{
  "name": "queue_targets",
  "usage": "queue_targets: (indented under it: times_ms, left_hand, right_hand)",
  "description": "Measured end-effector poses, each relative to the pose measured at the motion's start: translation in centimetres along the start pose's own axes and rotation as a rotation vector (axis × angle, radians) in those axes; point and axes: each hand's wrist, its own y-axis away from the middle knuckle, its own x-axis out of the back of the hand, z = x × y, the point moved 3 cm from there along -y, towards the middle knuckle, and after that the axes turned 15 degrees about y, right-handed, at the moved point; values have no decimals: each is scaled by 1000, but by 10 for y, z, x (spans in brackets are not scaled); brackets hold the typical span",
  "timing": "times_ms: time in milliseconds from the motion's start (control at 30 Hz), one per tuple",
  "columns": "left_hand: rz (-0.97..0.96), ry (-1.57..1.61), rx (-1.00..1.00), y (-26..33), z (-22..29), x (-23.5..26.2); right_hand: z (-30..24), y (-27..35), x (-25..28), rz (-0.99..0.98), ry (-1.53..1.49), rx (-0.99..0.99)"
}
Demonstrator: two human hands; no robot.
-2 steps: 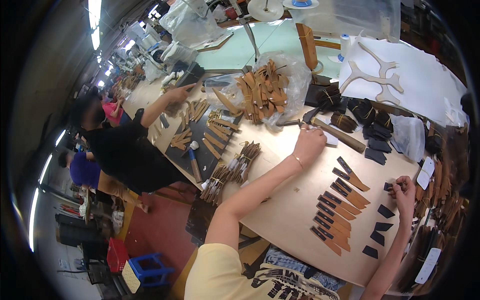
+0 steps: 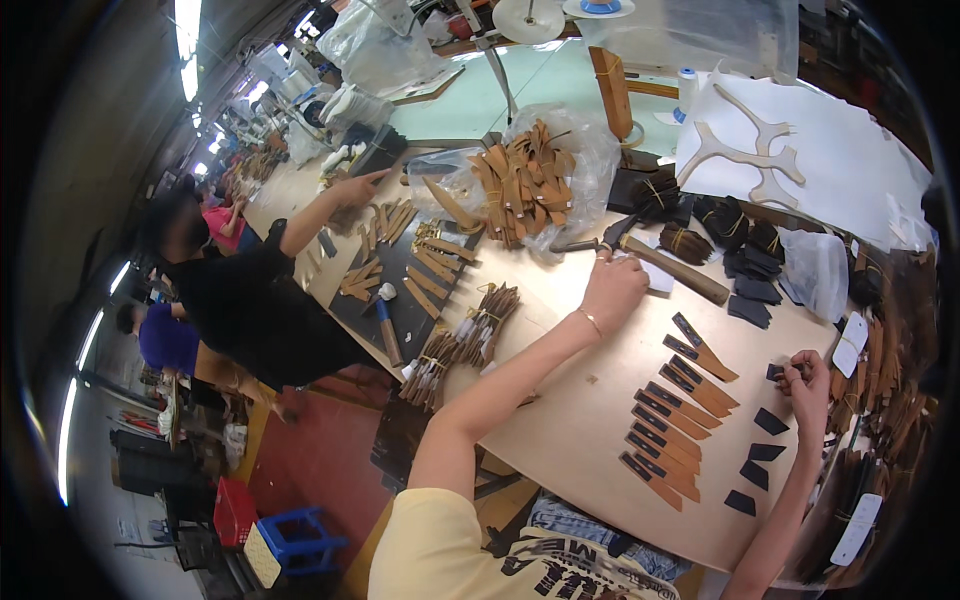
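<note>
My left hand [image 2: 614, 292] reaches far across the table, its fingers bent down at the edge of a white pad or paper [image 2: 657, 276]. What those fingers grip, if anything, is hidden. Just beyond it lies a hammer with a wooden handle [image 2: 680, 268]. At the right, my right hand [image 2: 808, 385] pinches a small black piece [image 2: 775, 372] above the tabletop. Several loose black pieces [image 2: 768, 421] lie below that hand. Between my arms, tan leather straps [image 2: 668, 440] with black ends sit in an overlapping diagonal row.
Bundled brown strips [image 2: 475, 325] lie to the left, near a dark board [image 2: 405, 270] with tan pieces and a hammer [image 2: 389, 330]. A plastic bag of tan straps [image 2: 530, 180] stands behind. Dark bundles [image 2: 690, 243] and hanging straps [image 2: 860, 450] line the right. A co-worker [image 2: 250, 290] works at the left.
</note>
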Motion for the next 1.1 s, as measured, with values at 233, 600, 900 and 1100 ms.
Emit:
queue_targets:
  times_ms: [233, 600, 900, 1100]
  left_hand:
    - [107, 288, -61, -8, 38, 31]
    - [-153, 249, -744, -40, 160, -52]
    - [-215, 165, -837, -41, 146, -57]
    - [-243, 110, -891, -50, 147, -60]
  right_hand:
    - [3, -4, -1, 32, 21, 36]
    - [-14, 7, 0, 25, -22, 19]
    - [-16, 9, 2, 14, -116, -28]
    - [-19, 9, 3, 13, -146, -31]
